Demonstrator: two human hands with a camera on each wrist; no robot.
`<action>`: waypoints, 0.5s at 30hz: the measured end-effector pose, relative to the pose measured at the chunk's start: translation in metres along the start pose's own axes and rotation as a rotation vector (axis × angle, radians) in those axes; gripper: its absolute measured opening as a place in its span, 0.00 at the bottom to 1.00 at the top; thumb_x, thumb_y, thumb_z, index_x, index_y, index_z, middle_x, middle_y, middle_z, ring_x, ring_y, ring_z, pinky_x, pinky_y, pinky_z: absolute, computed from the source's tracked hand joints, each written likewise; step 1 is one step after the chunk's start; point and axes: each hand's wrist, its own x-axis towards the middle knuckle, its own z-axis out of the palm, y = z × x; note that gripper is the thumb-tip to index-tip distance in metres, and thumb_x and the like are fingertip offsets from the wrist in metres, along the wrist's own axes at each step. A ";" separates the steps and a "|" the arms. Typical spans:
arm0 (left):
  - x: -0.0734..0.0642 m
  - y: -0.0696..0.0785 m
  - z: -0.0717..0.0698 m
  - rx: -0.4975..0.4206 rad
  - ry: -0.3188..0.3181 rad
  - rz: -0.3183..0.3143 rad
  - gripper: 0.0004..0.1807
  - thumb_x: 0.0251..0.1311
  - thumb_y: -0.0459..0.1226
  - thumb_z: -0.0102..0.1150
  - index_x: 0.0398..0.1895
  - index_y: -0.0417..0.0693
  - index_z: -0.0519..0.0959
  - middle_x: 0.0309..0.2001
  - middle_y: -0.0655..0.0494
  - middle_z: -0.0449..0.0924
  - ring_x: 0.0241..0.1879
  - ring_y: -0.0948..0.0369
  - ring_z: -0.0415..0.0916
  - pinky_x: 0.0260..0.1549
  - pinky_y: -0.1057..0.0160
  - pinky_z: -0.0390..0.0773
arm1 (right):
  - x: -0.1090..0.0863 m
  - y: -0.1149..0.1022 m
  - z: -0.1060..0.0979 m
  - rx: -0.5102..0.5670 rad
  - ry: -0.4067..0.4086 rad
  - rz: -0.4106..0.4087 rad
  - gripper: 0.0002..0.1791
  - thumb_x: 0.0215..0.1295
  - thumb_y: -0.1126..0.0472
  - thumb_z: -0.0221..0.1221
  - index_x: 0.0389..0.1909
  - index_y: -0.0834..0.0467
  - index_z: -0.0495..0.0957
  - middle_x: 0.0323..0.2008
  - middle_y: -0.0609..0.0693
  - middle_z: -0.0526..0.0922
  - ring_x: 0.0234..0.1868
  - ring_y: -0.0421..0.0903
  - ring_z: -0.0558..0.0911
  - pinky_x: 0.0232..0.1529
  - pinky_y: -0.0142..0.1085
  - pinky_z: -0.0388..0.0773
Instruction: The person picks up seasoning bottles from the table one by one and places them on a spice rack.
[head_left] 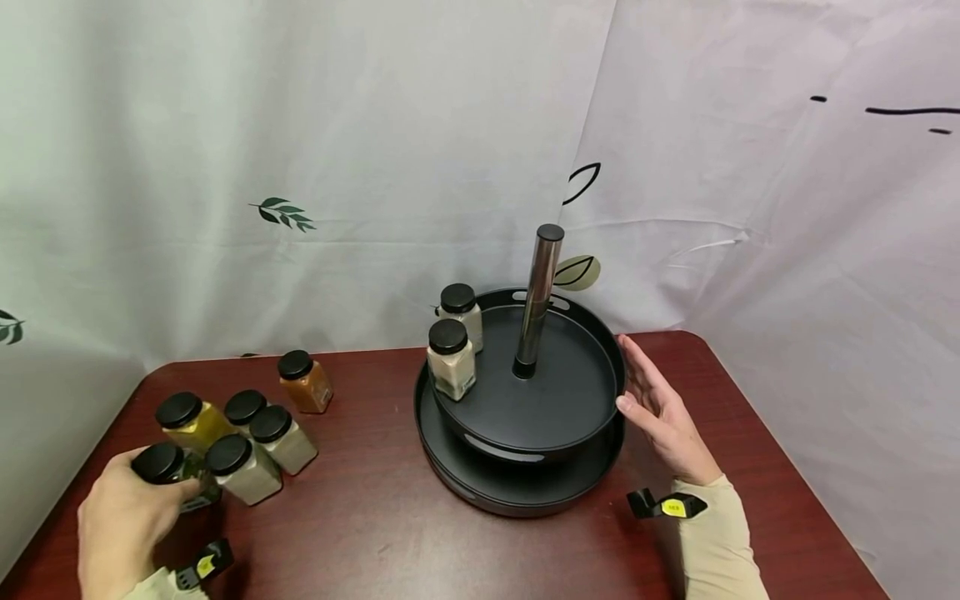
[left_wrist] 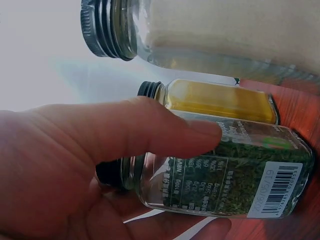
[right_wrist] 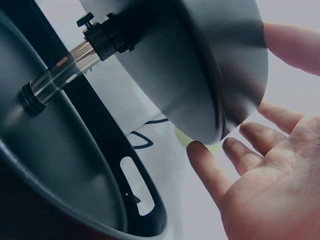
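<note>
At the left of the table, my left hand (head_left: pixel 123 521) grips a glass spice jar of green dried herbs (left_wrist: pixel 225 182), thumb across its labelled side. A yellow spice jar (head_left: pixel 198 425) and several pale-powder jars (head_left: pixel 251 475) stand close around it. My right hand (head_left: pixel 667 421) touches the right rim of the upper tray (head_left: pixel 573 400) of a black two-tier stand, its fingers loosely extended. Two jars of pale powder, a front one (head_left: pixel 452 371) and a back one (head_left: pixel 471 321), stand on that tray's left side.
The stand's wider lower tray (head_left: pixel 517 496) sits on the reddish-brown table (head_left: pixel 360 525). A shiny metal post (head_left: pixel 536 300) rises from the upper tray. An orange-brown spice jar (head_left: pixel 307 387) stands near the table's back edge. A pale curtain (head_left: pixel 375 167) hangs behind.
</note>
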 end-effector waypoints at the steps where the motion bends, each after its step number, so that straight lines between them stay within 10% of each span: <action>1: 0.000 0.000 0.000 -0.002 0.002 -0.002 0.38 0.49 0.39 0.73 0.58 0.25 0.68 0.48 0.21 0.74 0.48 0.29 0.70 0.50 0.33 0.68 | 0.000 0.000 0.000 0.004 -0.001 0.000 0.40 0.71 0.78 0.46 0.81 0.59 0.45 0.80 0.54 0.46 0.80 0.47 0.45 0.71 0.27 0.56; 15: -0.011 0.011 -0.001 -0.079 0.089 -0.115 0.42 0.52 0.37 0.70 0.67 0.26 0.63 0.57 0.20 0.67 0.55 0.28 0.65 0.56 0.32 0.65 | 0.000 -0.002 0.002 0.048 -0.031 -0.006 0.42 0.70 0.79 0.47 0.81 0.60 0.43 0.80 0.58 0.41 0.80 0.50 0.41 0.72 0.28 0.53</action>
